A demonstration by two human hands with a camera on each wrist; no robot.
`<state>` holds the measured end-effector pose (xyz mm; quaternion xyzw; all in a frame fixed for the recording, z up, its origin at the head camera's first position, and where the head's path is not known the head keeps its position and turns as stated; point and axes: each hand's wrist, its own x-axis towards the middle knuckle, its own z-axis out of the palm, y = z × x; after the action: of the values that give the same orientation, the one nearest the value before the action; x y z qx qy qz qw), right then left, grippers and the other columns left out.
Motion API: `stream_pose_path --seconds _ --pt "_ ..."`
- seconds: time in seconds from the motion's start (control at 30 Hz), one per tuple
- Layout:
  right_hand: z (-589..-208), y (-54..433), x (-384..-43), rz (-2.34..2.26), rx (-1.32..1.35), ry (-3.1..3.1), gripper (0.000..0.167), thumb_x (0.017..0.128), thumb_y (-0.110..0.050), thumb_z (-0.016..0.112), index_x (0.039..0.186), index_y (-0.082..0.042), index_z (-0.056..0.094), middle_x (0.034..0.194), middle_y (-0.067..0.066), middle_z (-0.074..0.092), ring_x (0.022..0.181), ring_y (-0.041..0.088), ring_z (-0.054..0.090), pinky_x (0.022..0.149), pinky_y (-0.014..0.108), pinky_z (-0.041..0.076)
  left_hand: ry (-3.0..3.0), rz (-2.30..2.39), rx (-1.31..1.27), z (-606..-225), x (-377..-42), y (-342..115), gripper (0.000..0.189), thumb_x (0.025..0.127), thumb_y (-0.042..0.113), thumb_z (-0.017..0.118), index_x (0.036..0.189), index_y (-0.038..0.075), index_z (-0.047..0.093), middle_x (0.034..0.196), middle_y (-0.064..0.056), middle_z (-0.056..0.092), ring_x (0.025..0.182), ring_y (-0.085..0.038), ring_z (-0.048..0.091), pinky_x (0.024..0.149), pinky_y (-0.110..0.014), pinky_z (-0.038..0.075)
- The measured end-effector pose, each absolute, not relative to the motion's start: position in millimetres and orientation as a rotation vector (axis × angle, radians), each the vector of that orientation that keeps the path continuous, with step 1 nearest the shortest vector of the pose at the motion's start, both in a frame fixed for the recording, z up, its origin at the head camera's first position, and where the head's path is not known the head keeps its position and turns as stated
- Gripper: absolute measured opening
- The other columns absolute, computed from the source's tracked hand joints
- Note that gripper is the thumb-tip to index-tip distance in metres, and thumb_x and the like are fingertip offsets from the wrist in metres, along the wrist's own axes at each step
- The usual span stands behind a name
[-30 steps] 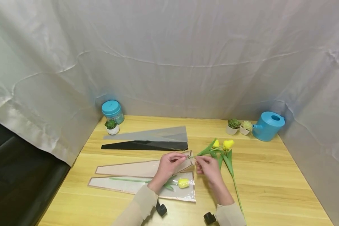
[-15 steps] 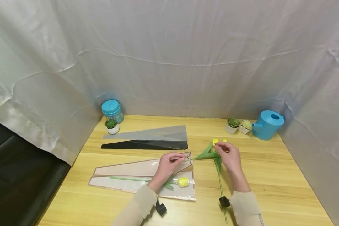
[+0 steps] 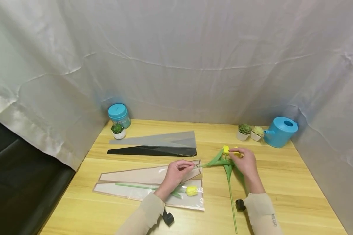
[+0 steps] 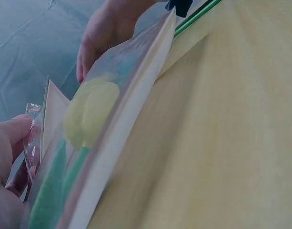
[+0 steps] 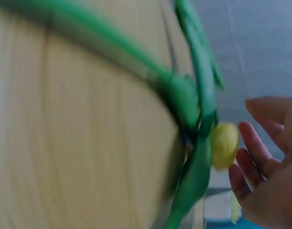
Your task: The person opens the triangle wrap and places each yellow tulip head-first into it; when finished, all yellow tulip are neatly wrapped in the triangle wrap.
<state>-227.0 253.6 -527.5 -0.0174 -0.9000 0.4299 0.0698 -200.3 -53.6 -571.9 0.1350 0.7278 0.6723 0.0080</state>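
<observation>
My left hand (image 3: 178,172) pinches the clear lip at the wide end of a pale, brown-edged flower sleeve (image 3: 147,175). A tulip's green stem (image 3: 205,165) runs into that mouth, its leaves stretching right toward my right hand (image 3: 244,160). That hand's thumb and fingers are apart and loosely bent, close beside a yellow tulip bloom (image 5: 224,146) in the right wrist view. Another yellow tulip (image 3: 226,149) lies with its stem toward the front edge. More green leaf shows beneath my right forearm. A second sleeve (image 3: 129,192) holds a yellow tulip (image 3: 191,191).
A grey sleeve (image 3: 176,136) and a black sleeve (image 3: 153,150) lie behind. At the back left stand a blue-lidded jar (image 3: 118,114) and a small potted plant (image 3: 118,131). Two potted succulents (image 3: 244,132) and a blue watering can (image 3: 280,132) stand at the back right.
My right hand has moved from beside the sleeve's mouth rightward to the tulip blooms. A loose tulip's stem has swung left. My left hand keeps its pinch on the sleeve.
</observation>
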Motion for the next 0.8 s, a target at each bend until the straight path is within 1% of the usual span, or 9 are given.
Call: stream_pose_path --seconds 0.03,0.1,0.17,0.33,0.47,0.57,0.7,0.8 --pt "-528.3 256.8 -227.6 1.274 -0.016 -2.735 0.023 0.100 -0.014 0.070 0.119 -0.001 0.075 0.135 0.028 0.059 0.129 0.047 0.050 0.104 0.059 0.045 2.277 2.098 0.422 -572.4 -200.3 -53.4 0.015 0.093 0.017 0.079 0.104 0.008 0.081 0.105 -0.008 0.081 0.092 -0.005 0.073 0.081 -0.020 0.056" --pt "-531.1 262.6 -229.2 1.226 0.050 -2.791 0.023 0.100 -0.015 0.071 0.119 -0.003 0.075 0.134 0.027 0.059 0.128 0.048 0.050 0.106 0.061 0.043 2.277 2.100 0.424 -573.2 -200.5 -53.2 0.015 0.093 0.017 0.079 0.104 0.008 0.081 0.106 -0.008 0.080 0.093 -0.005 0.074 0.082 -0.020 0.057" --pt "-533.3 266.9 -230.6 1.186 0.113 -2.831 0.023 0.099 -0.016 0.072 0.117 -0.004 0.076 0.132 0.026 0.060 0.127 0.047 0.049 0.105 0.061 0.041 2.272 2.103 0.418 -573.8 -200.5 -53.2 0.015 0.093 0.018 0.079 0.105 0.009 0.081 0.105 -0.008 0.081 0.092 -0.006 0.074 0.083 -0.020 0.057" --pt "-539.1 271.8 -234.4 1.110 0.204 -2.881 0.013 0.095 -0.013 0.076 0.107 -0.008 0.079 0.127 0.023 0.059 0.124 0.045 0.045 0.104 0.062 0.037 2.274 2.096 0.397 -574.1 -200.6 -53.0 0.016 0.092 0.020 0.081 0.105 0.011 0.082 0.103 -0.007 0.081 0.089 -0.005 0.074 0.083 -0.020 0.057" --pt "-544.4 272.1 -236.9 1.009 0.284 -2.899 0.006 0.095 -0.015 0.077 0.097 -0.012 0.081 0.124 0.020 0.057 0.121 0.042 0.042 0.100 0.060 0.037 2.274 2.100 0.408 -573.6 -200.7 -52.2 0.016 0.092 0.019 0.080 0.105 0.010 0.081 0.103 -0.008 0.081 0.090 -0.005 0.074 0.083 -0.020 0.056" --pt "-544.3 272.4 -237.8 0.948 0.324 -2.887 0.008 0.095 -0.018 0.077 0.093 -0.012 0.081 0.119 0.017 0.058 0.117 0.040 0.043 0.097 0.057 0.037 2.271 2.102 0.420 -573.1 -201.9 -50.9 0.014 0.093 0.019 0.080 0.104 0.011 0.082 0.106 -0.005 0.081 0.095 -0.006 0.073 0.084 -0.020 0.056" --pt "-540.5 271.7 -235.3 0.949 0.350 -2.875 0.009 0.097 -0.018 0.075 0.091 -0.014 0.080 0.118 0.016 0.058 0.116 0.039 0.043 0.096 0.056 0.038 2.291 2.085 0.412 -573.5 -202.2 -51.2 0.012 0.093 0.020 0.079 0.103 0.013 0.082 0.106 -0.001 0.081 0.097 -0.006 0.073 0.084 -0.020 0.056" --pt "-538.6 270.8 -232.1 0.980 0.365 -2.859 0.008 0.097 -0.016 0.074 0.091 -0.016 0.078 0.118 0.016 0.059 0.117 0.039 0.043 0.096 0.058 0.039 2.300 2.077 0.399 -573.0 -200.8 -52.5 0.012 0.093 0.019 0.080 0.103 0.013 0.082 0.106 -0.002 0.081 0.098 -0.006 0.073 0.084 -0.020 0.055"
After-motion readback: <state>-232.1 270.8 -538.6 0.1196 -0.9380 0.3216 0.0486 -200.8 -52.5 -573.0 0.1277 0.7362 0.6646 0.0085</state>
